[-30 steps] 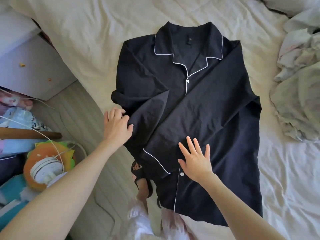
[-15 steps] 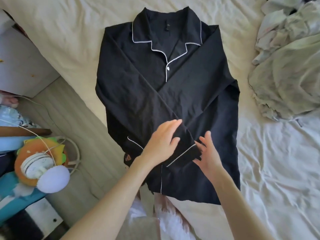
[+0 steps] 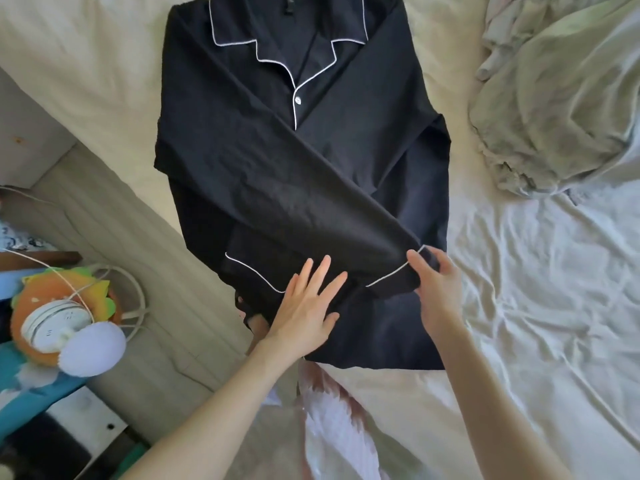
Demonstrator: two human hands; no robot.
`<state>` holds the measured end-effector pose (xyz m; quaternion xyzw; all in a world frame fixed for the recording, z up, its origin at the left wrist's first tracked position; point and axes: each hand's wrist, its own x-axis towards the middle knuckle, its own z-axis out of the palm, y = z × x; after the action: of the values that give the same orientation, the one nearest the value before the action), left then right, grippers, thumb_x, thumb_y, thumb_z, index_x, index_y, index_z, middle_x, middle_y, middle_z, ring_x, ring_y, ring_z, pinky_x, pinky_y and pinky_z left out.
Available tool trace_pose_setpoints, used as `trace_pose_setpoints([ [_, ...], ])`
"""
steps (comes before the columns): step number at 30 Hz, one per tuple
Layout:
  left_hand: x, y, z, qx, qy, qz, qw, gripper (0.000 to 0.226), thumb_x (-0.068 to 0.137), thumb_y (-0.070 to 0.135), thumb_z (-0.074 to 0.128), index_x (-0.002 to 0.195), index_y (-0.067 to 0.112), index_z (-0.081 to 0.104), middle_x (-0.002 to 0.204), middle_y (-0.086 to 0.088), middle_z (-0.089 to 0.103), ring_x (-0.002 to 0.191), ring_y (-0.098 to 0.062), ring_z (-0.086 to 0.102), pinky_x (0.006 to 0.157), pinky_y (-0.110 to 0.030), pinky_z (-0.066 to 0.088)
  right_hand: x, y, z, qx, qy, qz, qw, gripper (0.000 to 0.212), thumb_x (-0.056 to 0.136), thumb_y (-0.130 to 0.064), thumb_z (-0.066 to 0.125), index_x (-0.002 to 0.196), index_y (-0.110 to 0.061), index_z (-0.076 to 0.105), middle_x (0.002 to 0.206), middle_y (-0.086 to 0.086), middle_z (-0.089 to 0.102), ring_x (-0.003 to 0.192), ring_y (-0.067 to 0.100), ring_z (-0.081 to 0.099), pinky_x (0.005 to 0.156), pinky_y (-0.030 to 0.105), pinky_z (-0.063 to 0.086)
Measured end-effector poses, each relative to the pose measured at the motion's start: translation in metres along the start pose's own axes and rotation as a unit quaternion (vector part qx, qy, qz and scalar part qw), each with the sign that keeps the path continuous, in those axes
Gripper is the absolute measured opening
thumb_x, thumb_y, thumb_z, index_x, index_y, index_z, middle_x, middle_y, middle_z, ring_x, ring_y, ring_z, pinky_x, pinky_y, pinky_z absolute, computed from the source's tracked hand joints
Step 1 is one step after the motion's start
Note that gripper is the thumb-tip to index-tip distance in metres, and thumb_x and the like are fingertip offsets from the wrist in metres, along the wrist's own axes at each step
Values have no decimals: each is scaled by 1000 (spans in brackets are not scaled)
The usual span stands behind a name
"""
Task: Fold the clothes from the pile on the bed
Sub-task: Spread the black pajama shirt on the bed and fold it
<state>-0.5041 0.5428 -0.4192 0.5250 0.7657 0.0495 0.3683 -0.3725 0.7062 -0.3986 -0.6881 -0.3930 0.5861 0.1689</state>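
Soft, limp dark shirt [image 3: 277, 161] near the bed's [image 3: 519, 289] left edge: left hand [image 3: 304, 306] presses it flat, right hand [image 3: 434, 282] pinches the piped cuff, the best hold.

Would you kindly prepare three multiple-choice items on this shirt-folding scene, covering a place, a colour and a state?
1. Where does the pile of unfolded clothes lie?
A. Right of the shirt on the bed
B. On the floor
C. Under the shirt

2. What colour is the shirt's piping?
A. Red
B. White
C. Yellow

3. What is the right hand doing?
A. Resting flat
B. Hanging idle
C. Pinching the sleeve cuff

Answers: 1 A, the pale heap sits right of the dark shirt. 2 B, white lines edge the collar. 3 C, its fingers grip the cuff while the left hand lies flat.
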Motion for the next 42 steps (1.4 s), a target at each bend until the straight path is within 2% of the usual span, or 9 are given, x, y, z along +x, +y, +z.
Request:
trace_pose_setpoints([
  [4,13,8,3,-46,-52,-16,997,46,98,25,44,143,21,36,156,0,20,145,-18,9,114,-35,17,20,5,-13,-88,44,40,994,32,91,-23,59,121,-12,57,96,2,56,83,17,56,75,31,51],
  [7,14,-2,-6,-129,47,-28,990,34,96,18,46,129,16,54,138,2,47,132,-14,36,105,-29,32,27,10,-17,-133,34,76,988,52,91,-28,59,136,-8,41,110,7,58,86,19,61,88,39,51],
  [12,15,-44,-36,-248,182,-171,936,32,93,6,48,123,9,56,125,-7,53,116,-21,52,95,-29,41,19,20,-9,-17,-30,207,978,20,89,-25,65,99,-11,54,93,5,60,83,19,61,71,30,49],
  [18,10,-94,-61,-318,52,-302,897,42,97,15,48,139,16,42,144,-8,39,131,-25,41,104,-39,36,9,21,1,-173,112,128,970,25,88,-8,49,66,-15,38,69,5,42,68,23,43,61,32,41],
  [20,7,-102,-68,-338,47,-308,888,40,98,14,46,138,15,43,143,-7,43,129,-23,43,104,-38,37,2,6,7,-261,136,74,953,3,87,-13,50,87,-10,49,88,12,49,81,28,48,69,34,40],
  [22,6,-109,-78,-370,88,-321,867,37,98,12,45,134,14,47,138,-7,48,119,-18,49,102,-35,39,1,-14,22,-373,139,6,917,39,91,-19,52,126,-6,45,127,17,48,115,35,46,91,44,38],
  [30,41,-164,-156,-666,256,-406,570,36,99,5,43,135,9,45,131,-10,52,110,-20,53,89,-33,48,16,-110,187,-434,-85,-246,863,34,97,-26,47,126,-9,49,124,7,54,115,26,48,98,41,38],
  [35,65,-212,-182,-774,187,-399,454,41,102,9,28,143,6,32,145,-13,40,132,-27,40,99,-38,37,35,-153,323,-530,-188,-358,745,40,97,-31,47,132,-12,46,129,6,50,122,25,42,98,41,36],
  [42,85,-237,-177,-813,161,-408,383,45,95,21,55,136,6,42,138,-14,46,127,-28,45,97,-39,41,72,-208,438,-468,-176,-292,815,49,94,-42,50,130,-9,43,126,6,52,116,23,48,95,38,42],
])
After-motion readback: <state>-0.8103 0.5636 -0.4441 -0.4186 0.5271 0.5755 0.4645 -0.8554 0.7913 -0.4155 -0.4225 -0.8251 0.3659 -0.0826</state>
